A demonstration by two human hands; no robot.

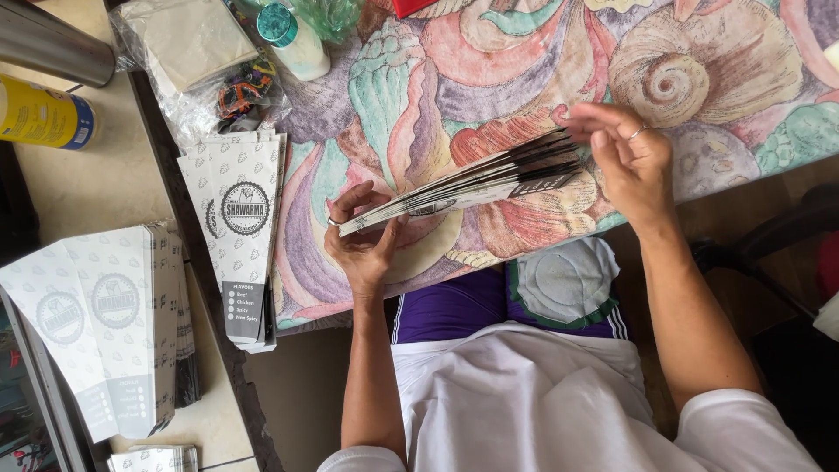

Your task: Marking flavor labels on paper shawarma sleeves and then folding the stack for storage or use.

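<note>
My left hand [363, 240] grips the narrow end of a fanned stack of flat white paper cones [472, 182] with black edges, held edge-on above a shell-patterned tablecloth [489, 79]. My right hand [627, 162], a ring on one finger, touches the wide end of the same stack with its fingertips, fingers spread. A second stack of the same flat printed cones [243, 232] lies on the table's left edge, narrow ends toward me.
A larger pile of flat cones [105, 323] rests on a beige counter [79, 188] at left. At the back stand a yellow can [39, 114], a metal cylinder [52, 44], a clear plastic bag [188, 44] and a teal-capped bottle [293, 35].
</note>
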